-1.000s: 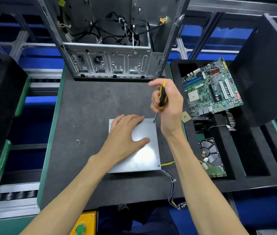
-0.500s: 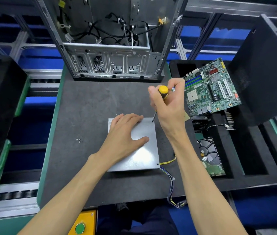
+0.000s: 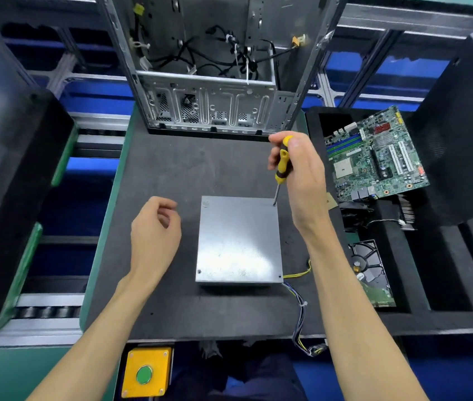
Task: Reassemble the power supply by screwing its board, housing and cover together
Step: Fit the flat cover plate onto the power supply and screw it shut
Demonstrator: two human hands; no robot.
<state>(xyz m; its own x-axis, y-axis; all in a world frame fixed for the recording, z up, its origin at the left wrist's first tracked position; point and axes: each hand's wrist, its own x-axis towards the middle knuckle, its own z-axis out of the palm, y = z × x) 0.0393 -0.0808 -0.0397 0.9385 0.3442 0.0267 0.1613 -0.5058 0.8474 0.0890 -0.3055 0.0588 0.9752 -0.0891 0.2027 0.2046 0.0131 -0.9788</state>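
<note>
- Two bare hands work over a dark grey foam mat (image 3: 189, 175): the right hand (image 3: 302, 172) has its fingers wrapped round the yellow-and-black handled screwdriver (image 3: 282, 166), while the left hand (image 3: 154, 230) hovers with loosely curled fingers, holding nothing.
- The flat, square, grey sheet-metal power supply (image 3: 239, 241) lies cover-up on the mat, in front of the person, between the two forearms.
- The screwdriver stands nearly upright, leaning slightly, with its tip on the far right corner of the cover; the turning point is that corner, directly below the right hand.
- The left hand sits just beside the supply's left edge, apart from it and not touching; the right hand is the nearer one to the screw position being worked.
- Small dark screw points show at the two near corners of the cover; whether the far left corner has a screw, I cannot tell.
- A bundle of coloured wires (image 3: 299, 311) trails from the supply's near right corner over the mat's front edge.
- To the right, a black foam tray (image 3: 397, 285) holds a green motherboard (image 3: 374, 157) leaning in a far compartment and a hard drive (image 3: 371, 273) in a nearer slot.
- An open silver computer case (image 3: 212, 82) stands beyond the mat with loose black cables inside.
- My reading: cover screws are being driven, a late stage of reassembly.
</note>
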